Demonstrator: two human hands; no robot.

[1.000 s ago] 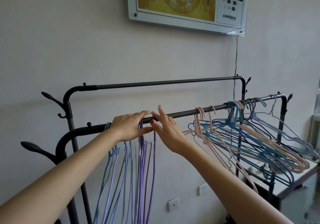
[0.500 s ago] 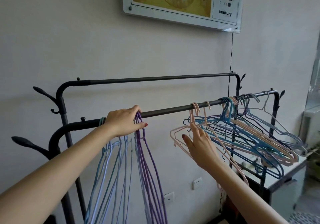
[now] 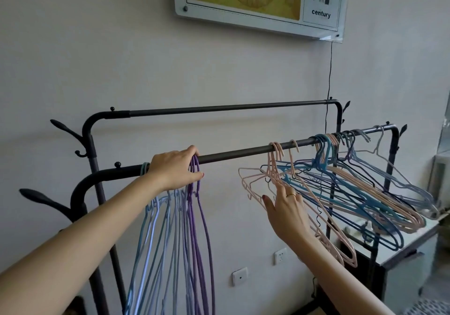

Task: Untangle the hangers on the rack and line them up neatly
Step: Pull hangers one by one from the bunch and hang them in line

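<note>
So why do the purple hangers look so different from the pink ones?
The purple hangers hang straight down, packed together under the left hand; the pink hangers tilt sideways, tangled with blue ones. The left hand rests over the purple hooks; the right hand reaches among the pink ones. Both hook on the front rail.

One word can be read: "century", in dark lowercase letters on the white right part of the wall panel [image 3: 259, 5] that hangs above the rack. The small signs above this word on the same panel are too blurred to read.
</note>
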